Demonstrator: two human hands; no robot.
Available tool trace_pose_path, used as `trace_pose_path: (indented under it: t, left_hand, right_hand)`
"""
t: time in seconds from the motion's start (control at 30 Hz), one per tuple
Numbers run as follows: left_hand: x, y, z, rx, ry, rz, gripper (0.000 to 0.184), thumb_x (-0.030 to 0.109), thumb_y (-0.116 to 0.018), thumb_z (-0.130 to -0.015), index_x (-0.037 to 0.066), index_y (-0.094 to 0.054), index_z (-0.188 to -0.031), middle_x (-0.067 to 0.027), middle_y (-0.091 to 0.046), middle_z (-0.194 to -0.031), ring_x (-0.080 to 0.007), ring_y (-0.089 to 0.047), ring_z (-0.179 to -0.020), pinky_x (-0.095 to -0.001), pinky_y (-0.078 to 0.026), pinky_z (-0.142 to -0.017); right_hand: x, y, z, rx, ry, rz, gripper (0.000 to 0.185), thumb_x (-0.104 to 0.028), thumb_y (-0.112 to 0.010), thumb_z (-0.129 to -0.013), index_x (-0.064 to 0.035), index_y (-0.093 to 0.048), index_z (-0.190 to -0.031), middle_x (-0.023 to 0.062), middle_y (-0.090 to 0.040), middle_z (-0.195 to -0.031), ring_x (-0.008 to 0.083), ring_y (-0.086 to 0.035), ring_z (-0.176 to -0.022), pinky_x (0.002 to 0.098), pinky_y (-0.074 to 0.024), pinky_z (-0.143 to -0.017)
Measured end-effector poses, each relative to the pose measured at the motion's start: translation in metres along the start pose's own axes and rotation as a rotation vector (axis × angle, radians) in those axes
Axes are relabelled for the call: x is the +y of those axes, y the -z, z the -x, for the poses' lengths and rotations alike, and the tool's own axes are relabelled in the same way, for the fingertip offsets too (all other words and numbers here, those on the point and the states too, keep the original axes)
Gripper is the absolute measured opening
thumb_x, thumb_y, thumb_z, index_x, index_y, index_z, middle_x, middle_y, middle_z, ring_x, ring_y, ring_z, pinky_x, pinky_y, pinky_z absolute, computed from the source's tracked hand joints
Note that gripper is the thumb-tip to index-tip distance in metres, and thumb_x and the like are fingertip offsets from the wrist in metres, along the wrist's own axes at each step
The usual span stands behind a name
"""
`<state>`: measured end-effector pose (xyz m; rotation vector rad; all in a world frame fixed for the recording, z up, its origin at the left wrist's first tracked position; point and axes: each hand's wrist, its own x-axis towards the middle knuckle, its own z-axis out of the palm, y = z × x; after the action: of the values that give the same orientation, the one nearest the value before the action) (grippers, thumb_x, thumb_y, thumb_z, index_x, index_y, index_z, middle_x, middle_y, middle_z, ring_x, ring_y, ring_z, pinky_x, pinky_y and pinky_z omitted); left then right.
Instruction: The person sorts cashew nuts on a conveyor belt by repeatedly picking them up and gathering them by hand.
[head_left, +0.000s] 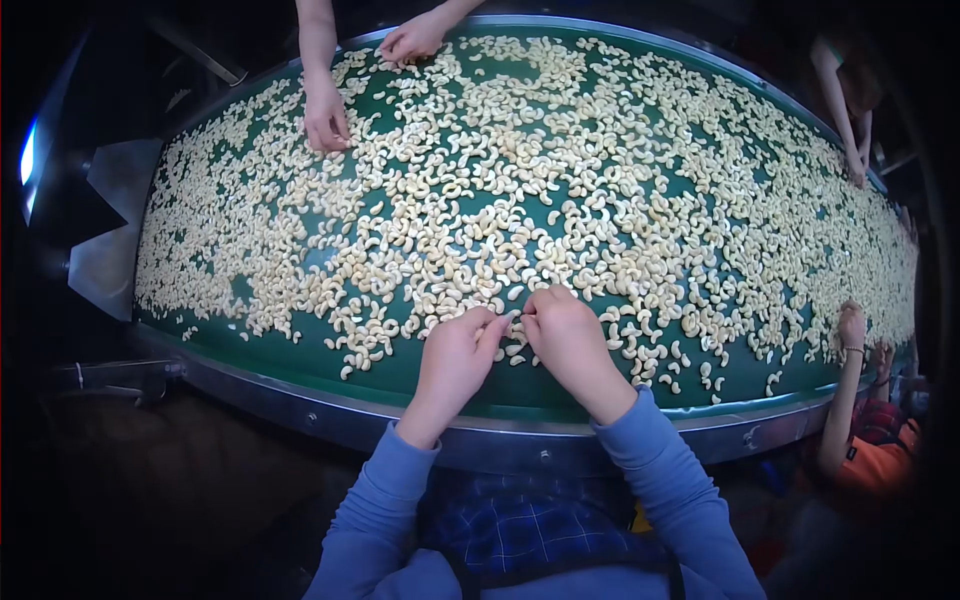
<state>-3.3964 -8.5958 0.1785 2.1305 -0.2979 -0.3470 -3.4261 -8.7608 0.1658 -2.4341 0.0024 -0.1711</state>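
Pale cashew nuts lie loosely spread over a green belt. My left hand is at the near side of the belt, its thumb and fingers pinched together around what looks like a small pale cashew. Right beside it, my right hand is also closed in a pinch, with fingertips almost meeting those of the left. Whatever sits in the right fingertips is hidden by the fingers. Several cashews lie under and around both hands.
Across the belt, another person's hands pick among the nuts. Further co-workers' hands reach in at the far right and near right. A metal rim edges the belt; metal plates stand at its left end.
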Motion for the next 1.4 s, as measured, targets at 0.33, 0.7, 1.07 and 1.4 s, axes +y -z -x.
trace_pose_path:
  t: [0.33, 0.7, 1.07, 1.4]
  left_hand:
    - [0.007, -0.031, -0.001, 0.018, -0.026, -0.004, 0.02, 0.023, -0.059, -0.096, 0.004, -0.062, -0.092, -0.0061, -0.064, -0.066, -0.0173, -0.063, -0.057, -0.0325, -0.047, -0.051]
    - [0.064, -0.081, -0.032, 0.004, -0.061, 0.098, 0.028, 0.029, -0.061, -0.096, 0.005, -0.067, -0.083, -0.0038, -0.056, -0.057, -0.0092, -0.052, -0.05, -0.0236, -0.039, -0.048]
    - [0.082, -0.13, -0.046, -0.119, 0.013, -0.112, 0.013, 0.019, -0.059, -0.094, 0.006, -0.056, -0.096, -0.0093, -0.06, -0.062, -0.0254, -0.058, -0.055, -0.0359, -0.043, -0.049]
    - [0.099, -0.141, -0.033, -0.143, 0.37, 0.729, 0.034, 0.033, -0.056, -0.099, 0.005, -0.06, -0.082, -0.0011, -0.057, -0.066, -0.0065, -0.05, -0.053, -0.018, -0.031, -0.041]
  right_hand:
    - [0.071, 0.093, 0.044, -0.11, -0.681, -1.445, 0.016, -0.022, -0.058, -0.096, -0.0066, -0.056, -0.093, -0.0018, -0.053, -0.065, 0.0063, -0.048, -0.054, 0.0207, -0.0364, -0.049]
    - [0.087, 0.078, 0.01, 0.108, -0.132, 0.07, 0.015, -0.018, -0.075, -0.078, -0.0062, -0.067, -0.083, 0.0103, -0.065, -0.071, 0.0264, -0.065, -0.067, 0.0373, -0.05, -0.059]
    - [0.148, 0.165, 0.076, -0.2, -0.437, -0.503, 0.016, -0.017, -0.075, -0.08, -0.0041, -0.068, -0.087, -0.0023, -0.05, -0.06, 0.0065, -0.041, -0.051, 0.0239, -0.0374, -0.05]
    - [0.152, 0.134, 0.023, 0.049, -0.155, -0.023, 0.009, -0.011, -0.071, -0.076, -0.0042, -0.065, -0.077, 0.0131, -0.065, -0.078, 0.0308, -0.064, -0.075, 0.0406, -0.0518, -0.069]
